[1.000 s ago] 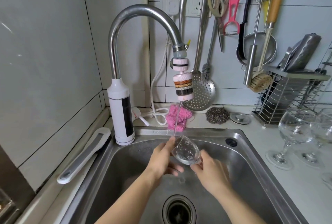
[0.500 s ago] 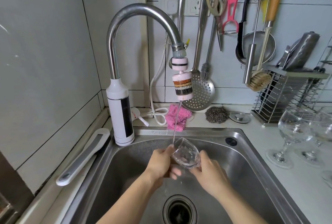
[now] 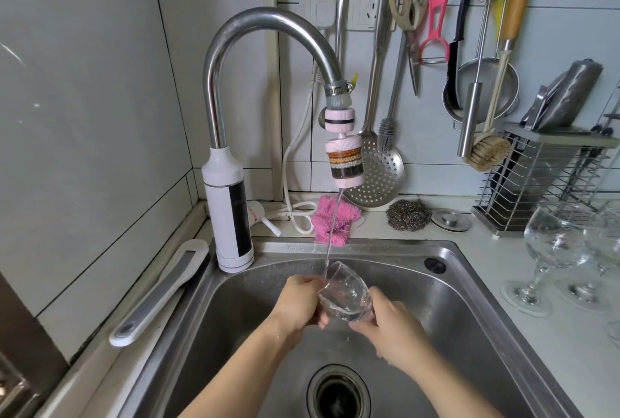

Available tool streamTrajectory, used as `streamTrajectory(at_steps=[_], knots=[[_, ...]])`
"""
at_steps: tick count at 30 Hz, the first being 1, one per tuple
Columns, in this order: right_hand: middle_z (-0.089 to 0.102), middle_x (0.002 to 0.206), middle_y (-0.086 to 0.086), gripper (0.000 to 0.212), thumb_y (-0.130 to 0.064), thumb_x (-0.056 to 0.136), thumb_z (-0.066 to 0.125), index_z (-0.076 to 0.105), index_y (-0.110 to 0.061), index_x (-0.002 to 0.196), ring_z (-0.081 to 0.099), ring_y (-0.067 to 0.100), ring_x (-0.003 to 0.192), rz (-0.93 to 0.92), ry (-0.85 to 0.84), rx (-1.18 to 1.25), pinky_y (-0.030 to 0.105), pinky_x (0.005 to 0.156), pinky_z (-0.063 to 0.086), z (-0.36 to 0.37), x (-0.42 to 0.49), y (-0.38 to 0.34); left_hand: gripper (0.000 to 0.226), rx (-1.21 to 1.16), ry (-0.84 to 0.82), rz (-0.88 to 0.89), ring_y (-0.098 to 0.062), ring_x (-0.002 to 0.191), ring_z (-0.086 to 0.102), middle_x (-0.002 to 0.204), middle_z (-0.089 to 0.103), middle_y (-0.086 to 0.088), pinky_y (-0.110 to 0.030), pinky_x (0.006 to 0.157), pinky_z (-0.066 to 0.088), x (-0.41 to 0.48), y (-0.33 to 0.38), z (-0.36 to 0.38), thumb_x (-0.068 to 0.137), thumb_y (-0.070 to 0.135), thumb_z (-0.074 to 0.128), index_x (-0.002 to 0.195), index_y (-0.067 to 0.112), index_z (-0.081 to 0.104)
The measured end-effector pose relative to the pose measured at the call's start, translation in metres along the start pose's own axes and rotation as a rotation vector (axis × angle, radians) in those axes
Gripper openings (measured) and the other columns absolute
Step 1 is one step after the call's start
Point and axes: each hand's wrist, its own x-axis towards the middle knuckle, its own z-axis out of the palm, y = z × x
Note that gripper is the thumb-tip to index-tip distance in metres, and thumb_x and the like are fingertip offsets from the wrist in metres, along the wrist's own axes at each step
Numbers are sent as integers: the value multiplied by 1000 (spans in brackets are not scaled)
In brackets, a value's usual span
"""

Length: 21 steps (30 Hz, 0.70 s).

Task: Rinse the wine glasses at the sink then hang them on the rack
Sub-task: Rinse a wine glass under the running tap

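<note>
A clear wine glass (image 3: 345, 293) is held tilted over the steel sink (image 3: 446, 286), its mouth pointing up and left. A thin stream of water from the tap's pink filter head (image 3: 344, 162) runs into the mouth. My left hand (image 3: 297, 303) grips the bowl near the rim from the left. My right hand (image 3: 391, 325) grips the lower end of the glass from the right, and the stem is hidden behind it. Two more wine glasses (image 3: 557, 249) stand upright on the counter at the right. The hanging rack is not in view.
The curved tap (image 3: 261, 35) with a white body rises at the sink's back left. Utensils hang on the tiled wall above a wire holder (image 3: 536, 189). A pink cloth (image 3: 335, 219), a steel scourer (image 3: 407, 214) and a sink plug (image 3: 451, 219) lie behind the sink. The drain (image 3: 339, 394) is below my hands.
Both hands have kept the glass under the stream, turning it slightly so the mouth points more upward. The view has barely shifted.
</note>
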Motion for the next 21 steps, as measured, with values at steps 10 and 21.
streamTrajectory(at_steps=[10, 21], knots=[[68, 88, -6, 23, -41, 87, 64, 57, -24, 101, 65, 19, 87, 10, 60, 0, 33, 70, 49, -3, 2, 0, 35, 2, 19, 8, -23, 41, 55, 62, 66, -26, -28, 44, 48, -1, -1, 2, 105, 10, 44, 86, -4, 70], [71, 81, -7, 34, -55, 83, 64, 47, -28, 97, 70, 13, 73, 63, 9, -40, 33, 73, 56, -5, -1, -2, 36, 5, -22, 2, -28, 43, 56, 57, 63, -25, -29, 45, 48, -2, 3, 3, 101, 10, 42, 80, -1, 69]])
